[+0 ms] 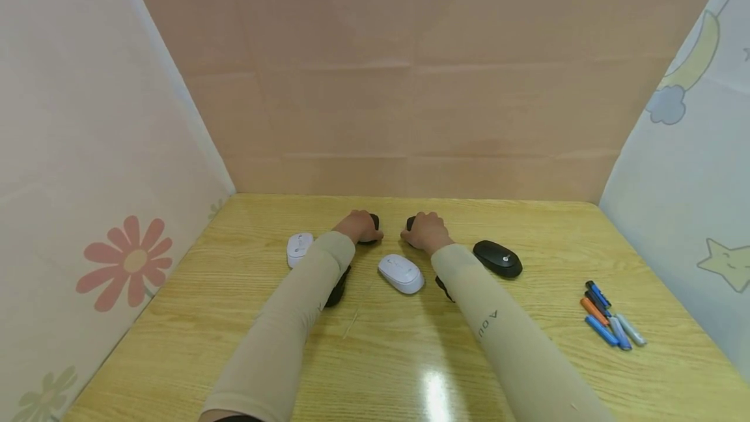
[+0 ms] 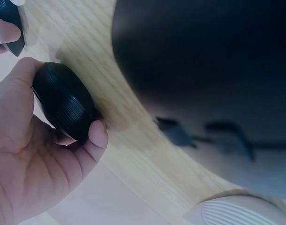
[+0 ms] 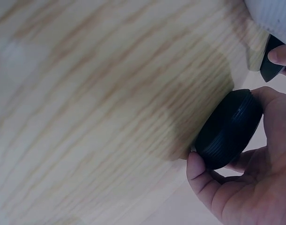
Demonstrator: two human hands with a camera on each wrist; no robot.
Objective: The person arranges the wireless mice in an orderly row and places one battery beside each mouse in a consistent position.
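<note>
Toward the back of the table, my left hand (image 1: 361, 227) grips a black computer mouse (image 2: 65, 101) between thumb and curled fingers. Its ribbed side shows in the left wrist view, close over the wood. My right hand (image 1: 429, 233) holds a second black computer mouse (image 3: 229, 129) the same way, its thumb and fingertips at opposite ends. Both held mice are mostly covered by the hands in the head view, a short gap apart. A white mouse (image 1: 401, 273) lies on the table between my forearms, nearer to me than the hands.
Another white mouse (image 1: 299, 247) is left of my left forearm, with a black mouse (image 1: 338, 290) partly hidden by that sleeve. A dark object (image 1: 443, 288) peeks out beside my right sleeve. Farther right lie a black mouse (image 1: 497, 259) and several pens (image 1: 601, 332). Walls enclose the table (image 1: 375, 370).
</note>
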